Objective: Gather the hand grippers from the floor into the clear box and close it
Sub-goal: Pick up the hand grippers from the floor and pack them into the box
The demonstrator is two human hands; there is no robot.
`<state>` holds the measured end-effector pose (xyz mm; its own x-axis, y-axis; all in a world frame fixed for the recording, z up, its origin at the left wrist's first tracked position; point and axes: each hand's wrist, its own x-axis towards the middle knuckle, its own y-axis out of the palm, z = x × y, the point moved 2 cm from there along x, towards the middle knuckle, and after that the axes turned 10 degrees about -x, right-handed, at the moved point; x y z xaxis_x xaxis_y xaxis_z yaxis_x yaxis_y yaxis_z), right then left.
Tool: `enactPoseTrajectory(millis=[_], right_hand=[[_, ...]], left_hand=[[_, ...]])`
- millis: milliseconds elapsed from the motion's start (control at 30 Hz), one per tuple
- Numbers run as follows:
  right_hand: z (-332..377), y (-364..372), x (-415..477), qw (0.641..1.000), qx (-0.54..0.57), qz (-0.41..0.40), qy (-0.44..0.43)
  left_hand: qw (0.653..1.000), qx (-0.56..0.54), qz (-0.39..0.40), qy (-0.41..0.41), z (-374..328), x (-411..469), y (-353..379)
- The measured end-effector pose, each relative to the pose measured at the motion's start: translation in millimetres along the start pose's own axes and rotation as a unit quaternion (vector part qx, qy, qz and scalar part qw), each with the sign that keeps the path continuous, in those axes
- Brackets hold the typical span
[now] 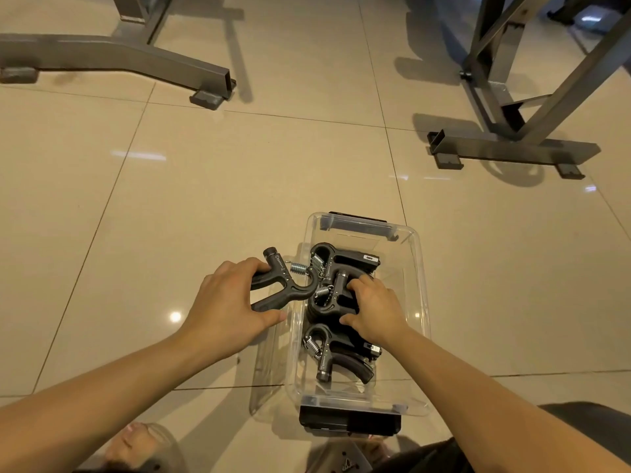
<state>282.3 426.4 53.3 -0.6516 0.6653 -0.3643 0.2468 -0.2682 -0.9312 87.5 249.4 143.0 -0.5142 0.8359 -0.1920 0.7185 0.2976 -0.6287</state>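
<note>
A clear plastic box (415, 268) with black latches stands open on the tiled floor, with several black hand grippers lying in it. My left hand (227, 302) grips the handles of one black hand gripper (281, 285) with a steel spring, held at the box's left rim. My right hand (374, 307) is inside the box, its fingers curled onto another hand gripper (336, 291) in the middle of the pile. A third gripper (336, 356) lies at the near end of the box. The lid is not clearly visible.
Grey steel frames of gym equipment stand at the back left (119, 59) and back right (505, 145). Bare beige tiles spread between them and the box. My feet in sandals (143, 445) are at the bottom edge.
</note>
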Motion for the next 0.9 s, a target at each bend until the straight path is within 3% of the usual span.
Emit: enactPoseTrajectory(millis=[167,267,333,400,633,733,800,900], right_hand=[[2,-20,-1,1.000,0.003,0.005,0.001],[9,-61,-3,0.989,0.145,-0.027,0.008],[20,-89,-11,0.944,0.329,-0.012,0.014],[31,-107,-24,0.898,0.439,0.016,0.013],[45,-110,-43,0.775,0.626,0.044,0.072],[45,-115,-45,0.734,0.672,0.026,0.093],[38,-118,-42,0.770,0.631,-0.015,0.091],[27,-126,-40,0.842,0.536,-0.052,0.042]], left_hand=[[1.000,0.008,0.000,0.010,-3,-1,2],[1.000,0.006,-0.011,0.017,-10,0,0],[0.999,0.002,-0.027,0.027,-16,1,-2],[0.998,-0.011,-0.048,0.041,-23,1,-5],[0.989,-0.019,-0.104,0.100,-44,-15,-2],[0.991,-0.019,-0.089,0.093,-47,-20,2],[0.994,-0.037,-0.073,0.070,-53,-21,-1],[0.988,-0.083,-0.115,0.056,-60,-15,-17]])
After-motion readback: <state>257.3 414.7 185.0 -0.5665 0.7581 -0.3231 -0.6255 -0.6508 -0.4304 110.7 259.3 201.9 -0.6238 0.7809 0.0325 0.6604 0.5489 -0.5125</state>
